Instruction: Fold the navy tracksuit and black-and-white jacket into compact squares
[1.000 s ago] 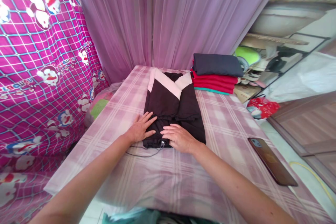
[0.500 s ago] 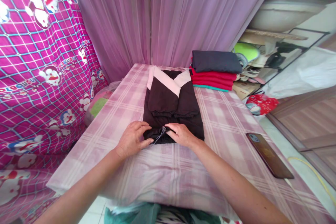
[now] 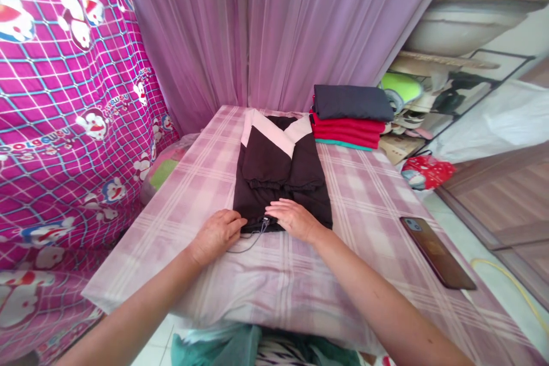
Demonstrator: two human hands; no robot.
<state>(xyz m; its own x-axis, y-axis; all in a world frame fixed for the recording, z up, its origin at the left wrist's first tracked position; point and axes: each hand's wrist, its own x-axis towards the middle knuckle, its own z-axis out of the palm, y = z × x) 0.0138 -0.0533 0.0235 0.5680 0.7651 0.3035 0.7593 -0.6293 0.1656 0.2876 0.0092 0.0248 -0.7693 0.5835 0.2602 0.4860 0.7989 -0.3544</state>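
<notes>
A folded black garment point(image 3: 268, 157) with pale pink panels lies flat in front of me, a gathered edge across its middle. At its near edge a thin grey cord point(image 3: 246, 250) trails onto the cloth from a small cord stopper point(image 3: 266, 221). My left hand point(image 3: 218, 231) is closed at the garment's near left corner, fingertips pressed together on the hem. My right hand point(image 3: 294, 218) rests on the near edge beside the stopper, its fingers stretched out over the black fabric.
A plaid cloth covers the table point(image 3: 364, 200). At the back right stands a stack of folded clothes point(image 3: 349, 126), dark, red and green. A phone point(image 3: 437, 253) lies near the right edge. Purple curtains point(image 3: 283, 28) hang behind, and a pink patterned cloth point(image 3: 68, 126) hangs at left.
My right hand has let go of the cord area and its fingers have straightened. My left fingers have closed on the hem. The cord now hangs looser on the tablecloth.
</notes>
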